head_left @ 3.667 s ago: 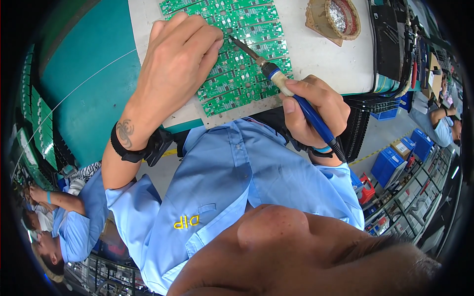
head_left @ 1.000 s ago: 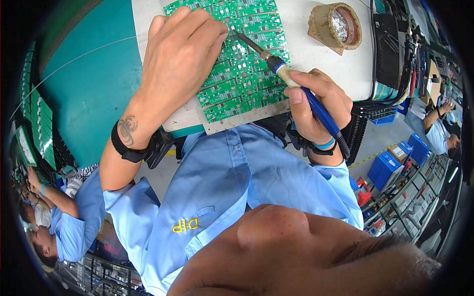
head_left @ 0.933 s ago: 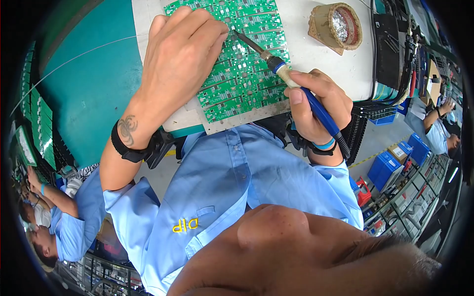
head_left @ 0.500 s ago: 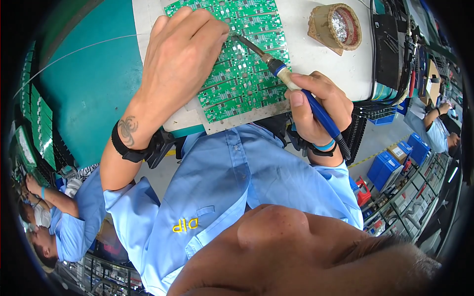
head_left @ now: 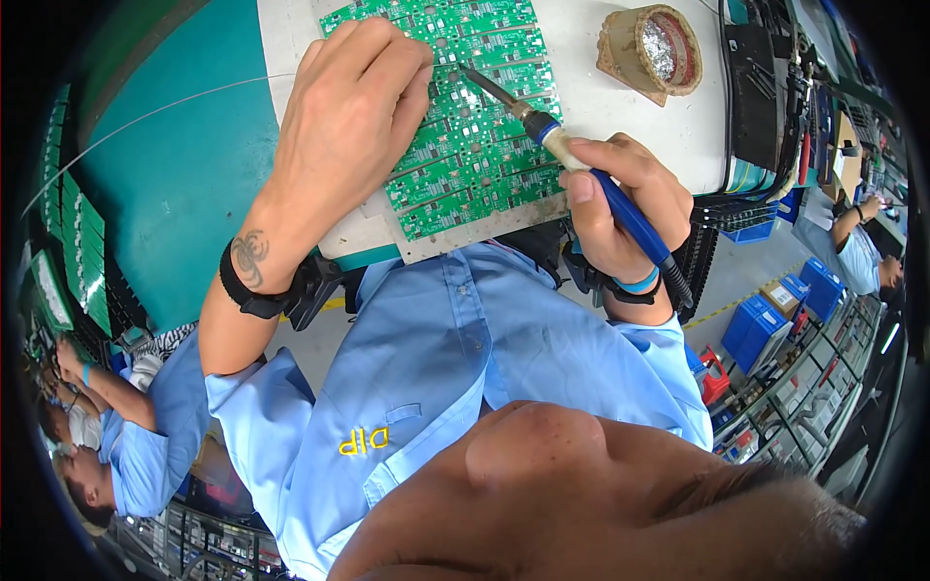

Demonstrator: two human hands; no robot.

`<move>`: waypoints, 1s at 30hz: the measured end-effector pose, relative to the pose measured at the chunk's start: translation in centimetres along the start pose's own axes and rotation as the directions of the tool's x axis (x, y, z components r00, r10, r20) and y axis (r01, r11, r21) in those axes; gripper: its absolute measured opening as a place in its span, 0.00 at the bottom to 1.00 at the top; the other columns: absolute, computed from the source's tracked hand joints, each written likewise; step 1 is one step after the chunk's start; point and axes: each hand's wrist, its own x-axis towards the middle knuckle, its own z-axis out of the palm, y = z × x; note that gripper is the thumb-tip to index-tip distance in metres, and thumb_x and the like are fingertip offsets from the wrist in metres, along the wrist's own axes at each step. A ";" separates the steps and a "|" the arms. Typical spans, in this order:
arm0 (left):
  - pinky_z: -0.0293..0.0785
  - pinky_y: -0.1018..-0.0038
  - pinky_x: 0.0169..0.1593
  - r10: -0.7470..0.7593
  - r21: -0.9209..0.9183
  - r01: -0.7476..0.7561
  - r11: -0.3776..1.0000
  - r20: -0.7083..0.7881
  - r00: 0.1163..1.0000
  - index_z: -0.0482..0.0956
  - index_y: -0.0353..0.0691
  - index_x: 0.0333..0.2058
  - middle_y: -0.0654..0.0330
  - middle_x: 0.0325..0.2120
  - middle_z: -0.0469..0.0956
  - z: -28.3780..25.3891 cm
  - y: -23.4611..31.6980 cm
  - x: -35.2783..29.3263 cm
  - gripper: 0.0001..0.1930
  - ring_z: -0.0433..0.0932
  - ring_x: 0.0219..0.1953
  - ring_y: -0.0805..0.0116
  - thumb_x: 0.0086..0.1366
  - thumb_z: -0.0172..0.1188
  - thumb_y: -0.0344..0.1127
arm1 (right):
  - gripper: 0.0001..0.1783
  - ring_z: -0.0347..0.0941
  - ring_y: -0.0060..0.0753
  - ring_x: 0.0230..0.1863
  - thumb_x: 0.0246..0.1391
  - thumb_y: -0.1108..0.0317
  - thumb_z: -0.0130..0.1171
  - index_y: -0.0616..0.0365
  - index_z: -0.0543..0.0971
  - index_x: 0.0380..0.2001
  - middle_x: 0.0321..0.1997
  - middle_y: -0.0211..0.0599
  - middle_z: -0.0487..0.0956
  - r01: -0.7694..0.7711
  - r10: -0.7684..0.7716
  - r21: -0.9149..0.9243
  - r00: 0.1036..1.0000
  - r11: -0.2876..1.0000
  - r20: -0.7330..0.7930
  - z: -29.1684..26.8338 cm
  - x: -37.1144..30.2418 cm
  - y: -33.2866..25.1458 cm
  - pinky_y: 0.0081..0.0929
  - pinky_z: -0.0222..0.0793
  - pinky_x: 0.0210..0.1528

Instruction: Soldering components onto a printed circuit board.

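Observation:
A green panel of joined circuit boards [head_left: 475, 155], dotted with small parts, lies on a pale board in front of me. My left hand [head_left: 349, 116] is over its left side, fingers pinched on a thin solder wire [head_left: 208, 89] that trails off to the left. A short end of wire pokes from the fingertips toward the iron's tip. My right hand [head_left: 635, 198] grips a blue-handled soldering iron [head_left: 552, 140] like a pen. Its tip points left, at the panel's upper middle; I cannot tell if it touches. My left fingertips are mostly hidden behind the hand.
A round tan pot [head_left: 635, 58] holding silvery scraps stands right of the panel. Cables and a dark holder [head_left: 758, 97] edge the bench's right side. A green mat [head_left: 174, 174] covers the left. Green boards [head_left: 82, 242] stand far left, near a co-worker [head_left: 136, 426].
My left hand has drawn back slightly left from the iron's tip, leaving a wider gap. The iron has hardly moved. The panel and pot appear shifted slightly left in the picture.

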 end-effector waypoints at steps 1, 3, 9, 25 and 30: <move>0.74 0.63 0.45 0.000 0.010 0.000 1.000 0.005 1.000 0.81 0.36 0.37 0.57 0.34 0.79 0.0 0.1 0.0 0.07 0.79 0.39 0.55 0.61 0.67 0.21 | 0.09 0.74 0.27 0.21 0.61 0.74 0.66 0.71 0.83 0.41 0.23 0.41 0.82 0.002 -0.002 -0.005 1.000 1.000 0.007 0.0 0.0 0.0 0.22 0.65 0.25; 0.74 0.64 0.45 -0.002 0.029 0.002 1.000 0.014 1.000 0.81 0.36 0.37 0.57 0.34 0.79 0.0 0.1 -0.1 0.07 0.79 0.39 0.56 0.60 0.67 0.21 | 0.09 0.74 0.27 0.21 0.60 0.75 0.66 0.71 0.83 0.41 0.23 0.42 0.82 0.004 -0.004 -0.010 1.000 1.000 0.016 0.1 0.1 0.1 0.22 0.65 0.25; 0.73 0.65 0.45 0.002 0.029 -0.003 1.000 0.016 1.000 0.81 0.37 0.37 0.58 0.34 0.79 0.1 0.1 -0.1 0.08 0.80 0.39 0.57 0.60 0.68 0.22 | 0.09 0.72 0.28 0.20 0.58 0.76 0.67 0.70 0.83 0.40 0.24 0.41 0.81 0.033 -0.033 -0.018 0.999 0.999 0.032 0.1 0.4 0.0 0.22 0.63 0.24; 0.73 0.64 0.43 0.028 -0.008 -0.028 1.000 0.014 1.000 0.82 0.36 0.37 0.58 0.34 0.79 0.3 0.5 0.4 0.08 0.79 0.38 0.57 0.60 0.69 0.23 | 0.09 0.71 0.28 0.19 0.57 0.76 0.67 0.70 0.83 0.41 0.23 0.41 0.79 0.051 -0.044 -0.087 0.996 0.995 0.079 -0.1 1.1 -1.1 0.24 0.62 0.22; 0.73 0.63 0.43 0.039 -0.004 -0.039 0.999 0.016 0.999 0.82 0.36 0.37 0.58 0.34 0.78 0.6 0.2 0.0 0.08 0.79 0.38 0.57 0.60 0.69 0.23 | 0.10 0.69 0.27 0.18 0.58 0.75 0.67 0.70 0.83 0.41 0.21 0.40 0.78 0.045 -0.039 -0.083 0.996 0.996 0.075 -0.1 1.0 -1.3 0.23 0.60 0.21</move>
